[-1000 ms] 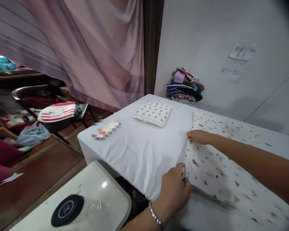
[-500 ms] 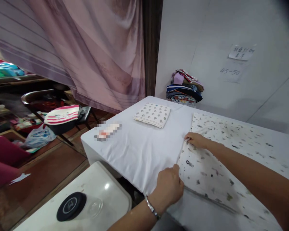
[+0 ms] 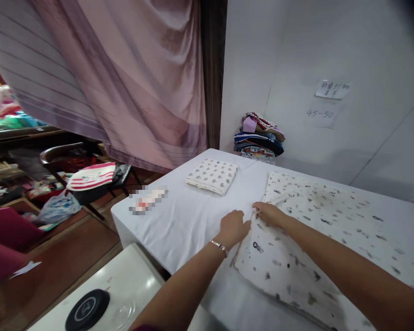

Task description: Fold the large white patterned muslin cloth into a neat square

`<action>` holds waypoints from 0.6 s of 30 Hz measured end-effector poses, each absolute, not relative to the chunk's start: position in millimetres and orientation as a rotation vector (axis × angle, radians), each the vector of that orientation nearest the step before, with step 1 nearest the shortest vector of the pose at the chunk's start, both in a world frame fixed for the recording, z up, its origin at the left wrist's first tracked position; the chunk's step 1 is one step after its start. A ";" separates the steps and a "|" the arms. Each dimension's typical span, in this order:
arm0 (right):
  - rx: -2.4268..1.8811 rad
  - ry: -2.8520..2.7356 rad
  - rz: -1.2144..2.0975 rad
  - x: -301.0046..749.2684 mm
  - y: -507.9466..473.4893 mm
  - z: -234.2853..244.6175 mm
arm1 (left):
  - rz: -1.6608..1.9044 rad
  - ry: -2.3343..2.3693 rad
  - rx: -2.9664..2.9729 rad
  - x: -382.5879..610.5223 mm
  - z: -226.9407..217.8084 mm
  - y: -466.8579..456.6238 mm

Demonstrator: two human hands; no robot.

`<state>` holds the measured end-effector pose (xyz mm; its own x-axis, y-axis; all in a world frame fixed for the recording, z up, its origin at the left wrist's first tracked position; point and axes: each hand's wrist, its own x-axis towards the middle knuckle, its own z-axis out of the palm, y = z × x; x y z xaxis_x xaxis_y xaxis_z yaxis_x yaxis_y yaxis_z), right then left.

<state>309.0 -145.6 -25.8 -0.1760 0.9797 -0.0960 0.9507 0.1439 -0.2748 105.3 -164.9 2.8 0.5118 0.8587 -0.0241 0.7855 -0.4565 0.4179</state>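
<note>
A white cloth with small dark and grey prints (image 3: 290, 266) lies spread over the right part of the white-covered table (image 3: 179, 239). Its left edge is by both my hands. My right hand (image 3: 271, 215) pinches that edge near its middle, thumb and fingers closed on the fabric. Just left of it is my left hand (image 3: 232, 228), wearing a silver bracelet (image 3: 219, 248); its fingers and thumb are apart, close beside the cloth's edge. Farther back on the table sits a folded white cloth with grey prints (image 3: 212, 175), apart from both hands.
A blurred-out item (image 3: 148, 200) lies on the table's left corner. A stack of folded fabrics (image 3: 258, 138) stands by the wall. At lower left, a white surface carries a round black object (image 3: 88, 309). A chair (image 3: 93, 184) and curtain (image 3: 152, 82) are at left.
My left hand has let go of the cloth's near edge and moved up and away, closer to my right hand. My right hand still holds the edge. The view has shifted slightly.
</note>
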 end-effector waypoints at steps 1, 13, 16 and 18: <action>-1.935 -2.273 0.423 310.9 -144.5 -27.1 | 0.250 1.379 2.360 118.7 -1.3 -156.1; -1.696 -2.278 0.596 326.0 -134.2 -22.6 | 0.449 1.476 2.247 171.8 -39.6 -141.1; -1.653 -2.291 0.614 326.1 -136.7 -18.9 | 0.466 1.448 2.221 172.9 -40.8 -140.7; -1.608 -2.274 0.626 328.4 -138.2 -19.0 | 0.447 1.419 2.197 173.7 -41.6 -140.2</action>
